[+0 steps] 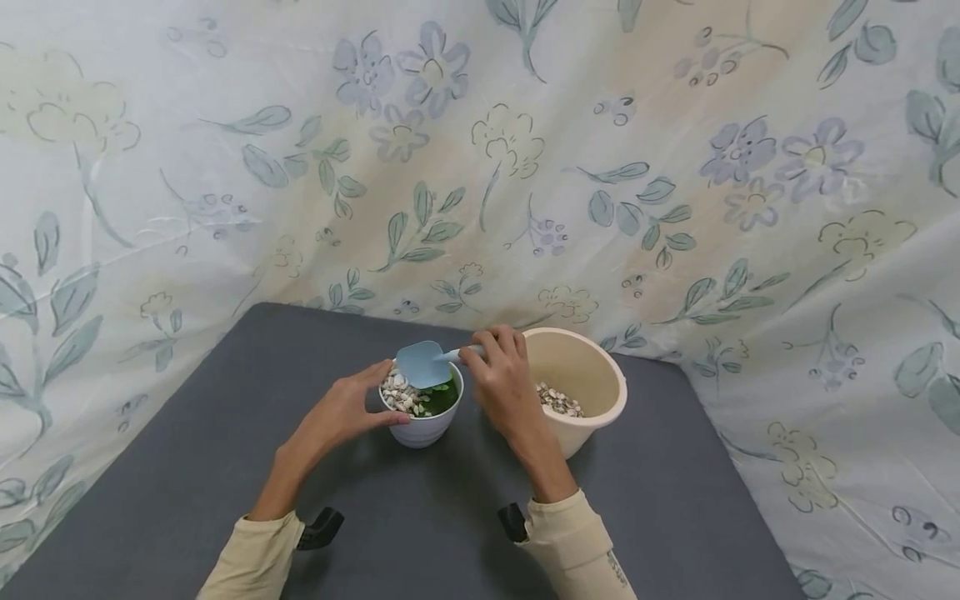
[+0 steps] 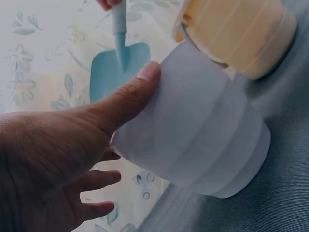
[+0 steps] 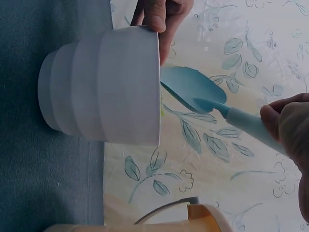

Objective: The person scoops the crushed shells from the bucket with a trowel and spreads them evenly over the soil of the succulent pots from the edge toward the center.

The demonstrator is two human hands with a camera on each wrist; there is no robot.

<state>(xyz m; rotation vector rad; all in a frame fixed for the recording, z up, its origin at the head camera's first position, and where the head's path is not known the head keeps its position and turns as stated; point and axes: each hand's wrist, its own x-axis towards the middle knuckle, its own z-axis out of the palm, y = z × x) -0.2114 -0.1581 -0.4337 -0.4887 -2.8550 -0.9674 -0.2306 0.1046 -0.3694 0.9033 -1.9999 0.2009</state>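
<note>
A small white ribbed pot (image 1: 422,432) stands on the grey surface, with pale pebbles (image 1: 401,394) on its left part and something green (image 1: 441,398) on its right. My left hand (image 1: 347,408) holds the pot at its rim, thumb on the near side and fingers round the far left. In the left wrist view the thumb (image 2: 130,94) lies against the pot's wall (image 2: 193,116). My right hand (image 1: 506,379) grips the handle of a light blue toy trowel (image 1: 422,365). The trowel's blade (image 3: 193,87) is tilted over the pot's rim.
To the right of the pot stands a larger cream bucket (image 1: 611,387) with more pebbles (image 1: 558,402) in its bottom. Its handle (image 3: 166,209) shows in the right wrist view. A flowered cloth (image 1: 450,208) hangs behind the grey table surface (image 1: 405,533).
</note>
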